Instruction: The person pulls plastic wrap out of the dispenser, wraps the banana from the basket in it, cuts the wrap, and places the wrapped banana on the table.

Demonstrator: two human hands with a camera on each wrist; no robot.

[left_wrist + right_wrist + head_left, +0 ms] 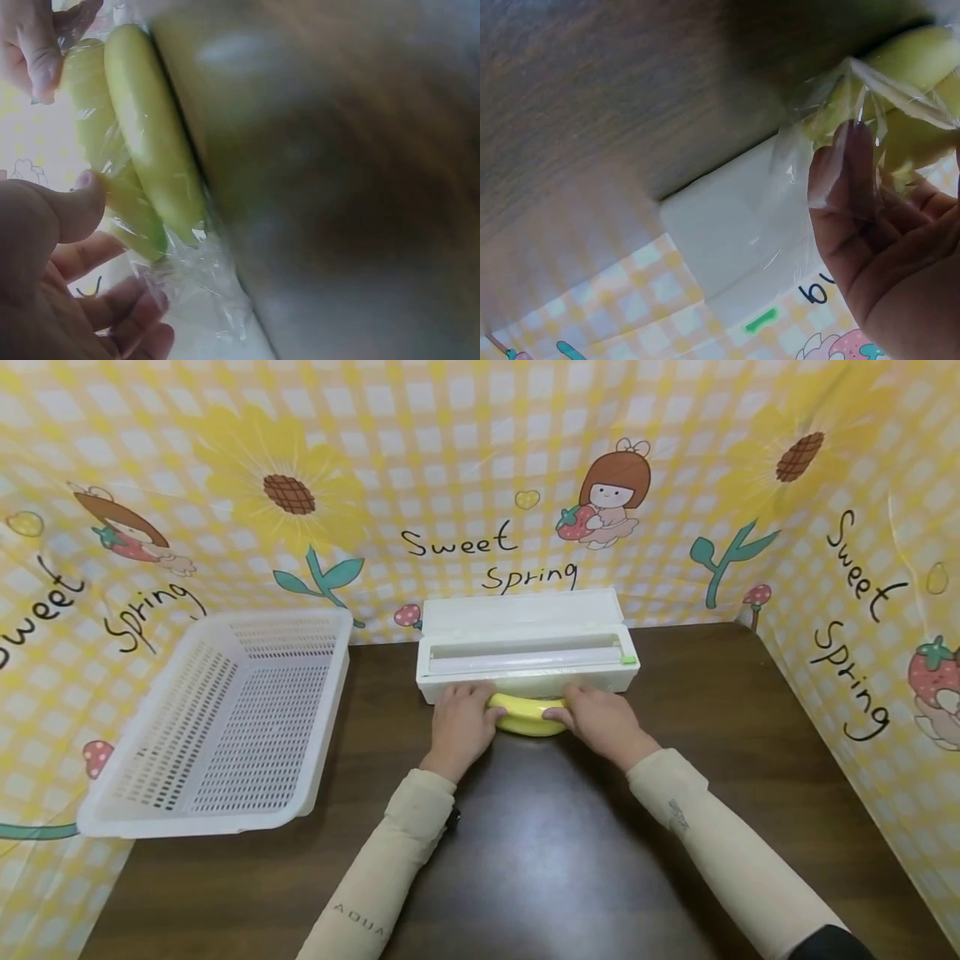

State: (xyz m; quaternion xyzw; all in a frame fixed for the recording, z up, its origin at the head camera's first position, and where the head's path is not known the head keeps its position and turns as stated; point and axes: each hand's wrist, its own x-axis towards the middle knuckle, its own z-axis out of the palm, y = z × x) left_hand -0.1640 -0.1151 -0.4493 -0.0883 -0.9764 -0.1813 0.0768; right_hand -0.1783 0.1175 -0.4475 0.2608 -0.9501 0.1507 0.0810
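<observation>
Two yellow bananas (528, 717), lying side by side in clear cling film (214, 277), are at the front of a white cling film dispenser (438, 687). My left hand (461, 727) holds their left end, thumb on the near side and fingers behind; in the left wrist view these fingers are curled against the crinkled film. At the other end my right hand (603, 720) grips the bananas, with loose film over its fingers in the right wrist view. The dispenser's lid (521, 612) stands raised, showing the film roll (532, 660) inside.
A white perforated plastic basket (330, 727) stands on the left of the dark wooden table (540, 860). A green slider (627, 660) sits at the dispenser's right end. Yellow checked cloth (465, 460) hangs around the back and sides.
</observation>
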